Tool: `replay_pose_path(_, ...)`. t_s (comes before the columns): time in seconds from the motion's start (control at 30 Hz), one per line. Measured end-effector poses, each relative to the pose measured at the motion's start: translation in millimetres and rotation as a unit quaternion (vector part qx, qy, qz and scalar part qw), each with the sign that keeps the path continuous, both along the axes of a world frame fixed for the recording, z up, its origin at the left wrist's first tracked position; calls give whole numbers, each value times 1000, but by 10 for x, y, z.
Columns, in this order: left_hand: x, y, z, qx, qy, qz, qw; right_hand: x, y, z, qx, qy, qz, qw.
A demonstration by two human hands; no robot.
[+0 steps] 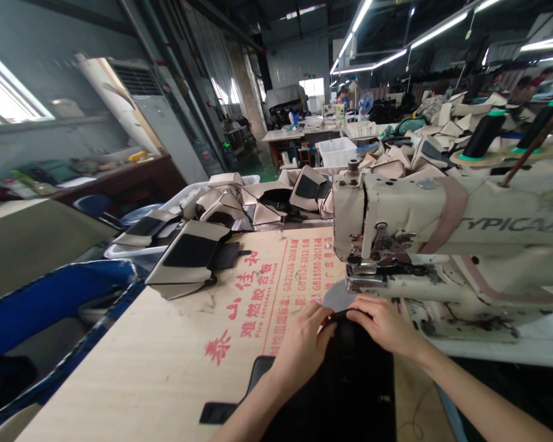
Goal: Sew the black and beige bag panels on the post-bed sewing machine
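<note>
Two large obstacles bound the working space: a worn sewing machine [405, 209], lettered TYPICAL, fills the right side with its head just beyond the hands, and a heap of beige-and-black pieces [223, 199] crowds the far edge of the table [133, 368]. One beige-and-black piece [188, 255] lies on the table's far left corner, its black flap toward the red printing on the board. A white tray [120, 250] holds part of the heap, and a blue-edged bin [105, 268] stands along the left. Black thread spools [483, 136] rise behind the machine.

The black piece [357, 383] lies on the near part of the table, in front of the machine and partly cut off by the lower border. Its long axis runs away from the person, the far end pointing at a grey disc [337, 297] below the machine's head; a strap [219, 412] sticks out to the left. Left hand [308, 336] and right hand [381, 319] each pinch its far edge between thumb and fingers, close beside one another.
</note>
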State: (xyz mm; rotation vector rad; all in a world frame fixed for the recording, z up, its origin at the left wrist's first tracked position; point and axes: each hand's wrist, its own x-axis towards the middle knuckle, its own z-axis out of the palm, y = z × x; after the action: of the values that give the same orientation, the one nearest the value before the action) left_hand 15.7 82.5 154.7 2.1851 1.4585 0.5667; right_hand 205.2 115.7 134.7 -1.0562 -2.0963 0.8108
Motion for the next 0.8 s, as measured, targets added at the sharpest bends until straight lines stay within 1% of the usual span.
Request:
replay_pose_path(0.1,-123,18,-120,-39,-19,-4,999,0,3,-37,1,4,1,1000)
replay_pose_path(0.17,-188,93,-155,-66,-28,-43,997,-8,12,-58,0,8,16,1000)
replay_pose_path(0.23,-247,213,-116,-113,-7,-104,988,-20,25,-77,-3,7,23,1000)
replay_pose_path(0.3,-309,340,-22,-159,30,-151,975,-29,35,-91,-11,9,13,1000)
replay_pose_path(0.4,-387,448,91,-197,46,-169,965,-29,33,-92,-23,19,-24,999)
replay_pose_path(0.47,-411,435,81,-211,27,-158,964,-25,18,-76,-29,34,-38,998)
replay_pose_path(0.57,-411,364,-12,-204,-24,-121,971,-35,-17,-57,-52,73,-37,995)
replay_pose_path(0.63,-397,388,-33,-187,-39,-104,976,-62,-38,-77,-108,130,-46,984)
replay_pose_path(0.7,-363,533,28,-162,-7,-109,981,-115,-52,-135,-180,201,-78,960)
replay_pose_path(0.73,-333,652,86,-142,30,-123,982,-153,-54,-174,-208,231,-100,945)
replay_pose_path(0.8,-243,953,221,-104,111,-166,974,-252,-47,-254,-236,271,-148,922)
